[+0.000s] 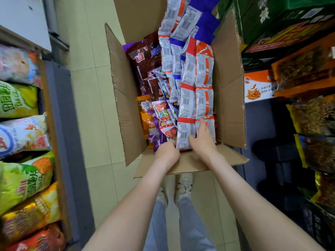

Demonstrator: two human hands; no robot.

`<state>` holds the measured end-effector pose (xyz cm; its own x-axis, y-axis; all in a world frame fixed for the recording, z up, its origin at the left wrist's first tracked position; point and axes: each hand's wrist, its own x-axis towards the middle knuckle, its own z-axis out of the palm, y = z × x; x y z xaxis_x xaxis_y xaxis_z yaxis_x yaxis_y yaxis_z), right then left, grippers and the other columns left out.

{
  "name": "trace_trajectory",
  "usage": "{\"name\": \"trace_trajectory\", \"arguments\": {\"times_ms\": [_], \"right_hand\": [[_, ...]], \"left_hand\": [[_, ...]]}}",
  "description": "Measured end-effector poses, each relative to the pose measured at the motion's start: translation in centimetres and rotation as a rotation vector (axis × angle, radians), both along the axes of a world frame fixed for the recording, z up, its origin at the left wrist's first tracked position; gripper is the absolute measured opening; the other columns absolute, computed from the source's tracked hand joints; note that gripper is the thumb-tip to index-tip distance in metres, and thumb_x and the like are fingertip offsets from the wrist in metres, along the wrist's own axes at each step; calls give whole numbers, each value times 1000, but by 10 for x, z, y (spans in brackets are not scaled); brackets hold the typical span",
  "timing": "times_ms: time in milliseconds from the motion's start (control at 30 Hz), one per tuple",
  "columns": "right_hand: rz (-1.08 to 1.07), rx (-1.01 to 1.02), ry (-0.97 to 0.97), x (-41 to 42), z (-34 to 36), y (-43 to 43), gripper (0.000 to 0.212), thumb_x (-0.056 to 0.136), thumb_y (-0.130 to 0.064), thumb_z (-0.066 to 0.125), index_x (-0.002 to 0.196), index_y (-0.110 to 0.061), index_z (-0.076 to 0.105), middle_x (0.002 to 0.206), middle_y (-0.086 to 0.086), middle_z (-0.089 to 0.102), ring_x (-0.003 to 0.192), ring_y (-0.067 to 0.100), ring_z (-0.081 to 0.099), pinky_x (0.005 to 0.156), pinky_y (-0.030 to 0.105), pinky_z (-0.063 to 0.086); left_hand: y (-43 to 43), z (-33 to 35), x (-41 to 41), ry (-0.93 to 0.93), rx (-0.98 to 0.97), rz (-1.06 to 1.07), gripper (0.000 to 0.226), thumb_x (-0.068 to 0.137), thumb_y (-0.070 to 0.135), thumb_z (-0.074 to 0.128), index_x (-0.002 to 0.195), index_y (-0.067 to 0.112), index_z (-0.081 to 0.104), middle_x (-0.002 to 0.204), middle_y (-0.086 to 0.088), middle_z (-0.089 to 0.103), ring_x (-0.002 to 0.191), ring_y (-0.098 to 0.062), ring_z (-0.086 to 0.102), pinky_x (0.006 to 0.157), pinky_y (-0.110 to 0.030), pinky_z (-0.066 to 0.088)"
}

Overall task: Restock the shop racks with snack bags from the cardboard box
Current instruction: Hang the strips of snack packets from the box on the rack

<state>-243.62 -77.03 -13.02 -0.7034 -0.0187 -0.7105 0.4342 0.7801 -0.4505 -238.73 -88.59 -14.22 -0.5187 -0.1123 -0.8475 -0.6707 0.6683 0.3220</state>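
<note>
Open cardboard box (pixel 126 98) on the floor, crammed with snack bags, red-and-white snack strip (pixel 197 98) running toward 12 o'clock from both hands, left hand (pixel 167 151) curled round its 7 o'clock corner, right hand (pixel 203 140) gripping its 5 o'clock end, fingers (pixel 201 124) on top.

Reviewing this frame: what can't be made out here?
Head view:
- Left hand fingertips: hidden behind its own knuckles, so its grip on the snack strips is unclear.
- Cardboard box bottom: buried under bags.
- Far ends of the strips: cut off by the top edge.
- Packet print: too small and blurred.
- Lower right rack: too dark.
</note>
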Motion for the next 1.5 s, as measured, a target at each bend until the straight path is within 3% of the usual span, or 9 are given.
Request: {"name": "trace_trajectory", "arguments": {"times_ms": [333,433,667,867,967,1133,1267,1400,1500], "right_hand": [[67,-44,-18,9,-6,-15,73,90,-37,58,149,-14,21,152,7,30,140,22,27,113,39,26],[55,-44,-12,10,-7,-11,67,90,-38,57,145,-12,28,146,8,37,136,24,33,110,40,31],[-22,-111,-43,7,-2,-7,72,88,-50,55,146,-18,28,146,2,39,134,21,37,110,43,32],[-433,-373,-108,2,26,-9,71,79,-44,70,134,-14,36,125,5,56,108,20,60,95,42,49],[-550,-553,-38,-4,64,-10,46,89,-21,65,126,-11,39,104,4,60,85,13,64,68,24,55],[-445,-733,3,-10,149,-17,20,96,-14,51,114,-22,58,89,2,58,73,11,57,66,27,46],[-276,-782,-29,-10,227,-29,34,98,-4,38,120,-19,58,100,0,66,85,13,61,71,25,50],[-7,-674,4,-8,278,-47,43,94,0,47,129,-24,46,95,-3,59,83,11,58,74,26,49],[233,-555,74,-4,308,-63,25,91,-7,58,111,-22,55,93,-4,55,82,7,53,68,12,45]], "left_hand": [[1,-9,11,102,-22,-31,31,91,29,39,118,33,55,118,-7,56,116,-30,38,95,-35,27],[-1,1,11,138,-24,7,18,90,24,39,98,27,55,111,-9,58,115,-30,40,92,-34,24],[-3,34,1,329,42,418,33,88,14,47,62,16,27,57,1,33,61,-22,33,56,-35,21],[-7,65,3,420,198,500,20,89,24,42,70,17,41,57,4,39,58,-18,35,58,-32,29],[-13,98,-3,504,187,498,18,95,23,41,82,14,49,63,-1,47,62,-23,41,60,-35,34],[-35,177,-13,642,144,591,19,98,20,42,93,7,55,82,-14,60,75,-26,50,67,-35,39],[-60,251,-16,676,211,725,17,96,17,47,86,13,60,79,-3,59,74,-15,48,69,-31,40],[-86,329,-7,669,371,867,20,95,18,50,81,22,63,83,-4,65,80,-18,56,82,-41,49],[-106,385,5,703,561,928,22,97,10,48,82,18,61,71,2,66,66,-13,60,68,-27,49]]}}
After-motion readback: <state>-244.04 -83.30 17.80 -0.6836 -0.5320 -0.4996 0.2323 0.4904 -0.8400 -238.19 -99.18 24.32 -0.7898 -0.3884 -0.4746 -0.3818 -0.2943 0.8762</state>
